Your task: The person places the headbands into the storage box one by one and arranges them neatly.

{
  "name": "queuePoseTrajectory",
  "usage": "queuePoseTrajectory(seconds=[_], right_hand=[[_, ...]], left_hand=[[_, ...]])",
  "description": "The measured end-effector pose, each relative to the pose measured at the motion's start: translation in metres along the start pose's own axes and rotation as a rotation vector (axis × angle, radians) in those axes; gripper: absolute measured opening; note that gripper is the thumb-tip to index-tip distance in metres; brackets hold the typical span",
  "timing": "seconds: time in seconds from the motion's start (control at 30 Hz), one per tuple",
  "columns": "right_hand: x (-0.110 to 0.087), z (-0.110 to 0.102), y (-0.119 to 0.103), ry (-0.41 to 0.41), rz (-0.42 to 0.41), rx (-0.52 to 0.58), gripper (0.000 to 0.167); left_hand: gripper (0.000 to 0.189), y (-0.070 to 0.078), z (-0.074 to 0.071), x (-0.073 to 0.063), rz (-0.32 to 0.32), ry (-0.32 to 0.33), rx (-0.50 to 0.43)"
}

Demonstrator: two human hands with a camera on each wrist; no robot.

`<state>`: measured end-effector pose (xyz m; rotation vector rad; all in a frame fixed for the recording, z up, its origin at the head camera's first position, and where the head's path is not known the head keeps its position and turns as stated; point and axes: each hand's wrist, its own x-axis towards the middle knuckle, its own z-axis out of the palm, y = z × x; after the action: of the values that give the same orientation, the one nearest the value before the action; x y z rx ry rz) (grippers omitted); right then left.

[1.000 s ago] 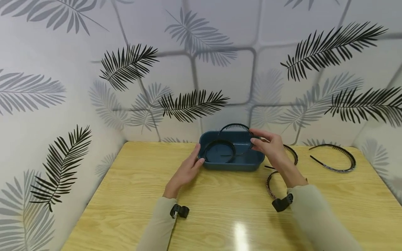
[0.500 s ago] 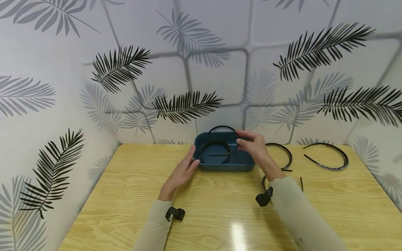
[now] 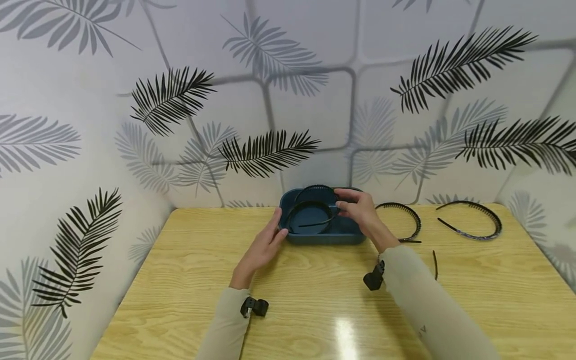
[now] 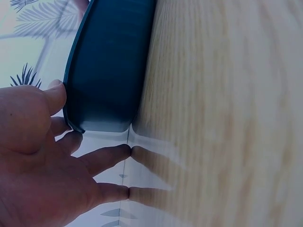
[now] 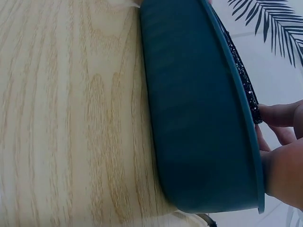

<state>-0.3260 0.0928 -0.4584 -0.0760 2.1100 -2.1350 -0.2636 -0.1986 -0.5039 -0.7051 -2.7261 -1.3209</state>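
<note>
A dark blue plastic bin (image 3: 326, 240) stands at the back of the wooden table. My left hand (image 3: 261, 250) rests at its left end, thumb at the front rim corner; in the left wrist view the outer fingertips reach down to the table edge. My right hand (image 3: 363, 212) pinches a black toothed headband (image 3: 315, 187) between thumb and fingers, over the bin. In the right wrist view this headband (image 5: 244, 80) shows a glittery band along the rim. Another black headband (image 3: 308, 202) lies in the bin's left part.
Right of the bin lies a black headband (image 3: 418, 222). A patterned headband (image 3: 497, 225) lies farther right, and the tip of another (image 3: 435, 265) shows beside my right sleeve. A leaf-patterned wall (image 3: 306, 110) rises right behind the bin.
My right hand has moved left and slightly lower with the headband, bringing it over the one in the bin. The left hand stays at the bin's left end.
</note>
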Motion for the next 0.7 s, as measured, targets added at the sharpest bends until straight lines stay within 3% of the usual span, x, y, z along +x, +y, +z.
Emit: queuePoseTrajectory(seconds=[0.7], right_hand=[[0.013,0.013,0.009,-0.007,0.061,-0.039,0.045]], left_hand=[[0.064,0.002,0.0,-0.001,0.0,0.001,-0.004]])
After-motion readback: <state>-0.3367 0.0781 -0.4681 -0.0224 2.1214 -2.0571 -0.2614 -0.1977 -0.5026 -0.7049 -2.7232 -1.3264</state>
